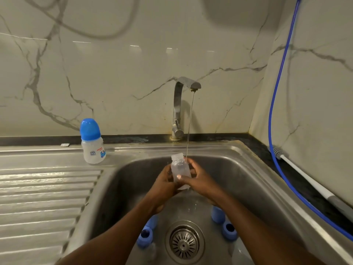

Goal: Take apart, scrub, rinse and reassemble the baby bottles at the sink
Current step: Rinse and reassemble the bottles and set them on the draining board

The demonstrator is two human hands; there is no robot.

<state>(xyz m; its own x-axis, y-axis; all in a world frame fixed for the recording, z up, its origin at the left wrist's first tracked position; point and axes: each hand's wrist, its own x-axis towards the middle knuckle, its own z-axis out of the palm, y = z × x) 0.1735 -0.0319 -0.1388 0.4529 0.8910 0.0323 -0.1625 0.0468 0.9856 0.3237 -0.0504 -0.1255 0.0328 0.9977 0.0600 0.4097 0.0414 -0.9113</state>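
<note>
— Where now?
— Over the sink [238, 169], mid-basin: open bottle [178, 165], wrapped by left grip [165, 181] and right grip [199, 180].
— Rinsing well?
— Shift mouth right, under the stream [190, 121]; probably missing just now. Then tilt, swirl, empty.

Open bottle [179, 166]: lower body and base covered by left hand [165, 183] and right hand [198, 178] wrapped round it; left fingertips out of sight behind it. Blue cap [152, 221] half under left forearm, blue piece [217, 215] half under right. Label print on capped bottle [92, 142] too small to read. Blue hose [275, 92] runs off top and right edges; brush [305, 175] handle cut by right edge. Clear shape [239, 253] low in sink [238, 178] blurred, unidentifiable
</note>
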